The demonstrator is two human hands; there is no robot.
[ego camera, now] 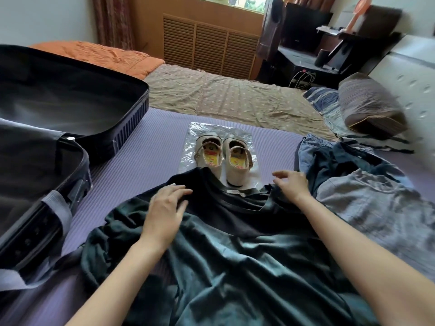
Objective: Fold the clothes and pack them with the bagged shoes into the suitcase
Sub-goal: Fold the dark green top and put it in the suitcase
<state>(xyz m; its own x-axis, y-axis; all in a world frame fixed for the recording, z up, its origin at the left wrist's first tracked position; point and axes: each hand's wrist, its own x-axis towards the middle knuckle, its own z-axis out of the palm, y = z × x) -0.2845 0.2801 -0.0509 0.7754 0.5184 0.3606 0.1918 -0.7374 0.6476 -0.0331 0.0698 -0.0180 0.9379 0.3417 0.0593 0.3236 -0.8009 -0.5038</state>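
Observation:
A dark green T-shirt (223, 250) lies spread and wrinkled on the purple mat in front of me, its collar toward the shoes. My left hand (164, 208) rests flat on its left shoulder, fingers straight. Near the right shoulder my right hand (292, 184) touches the fabric with relaxed, slightly curled fingers. A pair of beige shoes (223, 156) sits on top of a clear plastic bag (195, 130) just beyond the collar. The open dark suitcase (70, 102) stands at the left, with nothing visible inside it.
A pile of jeans and grey clothes (353, 184) lies at the right on the purple mat (153, 137). Beyond are a brown sheet (223, 95), an orange blanket (98, 55) and a pillow (369, 107). A wooden radiator cover and a desk stand at the back.

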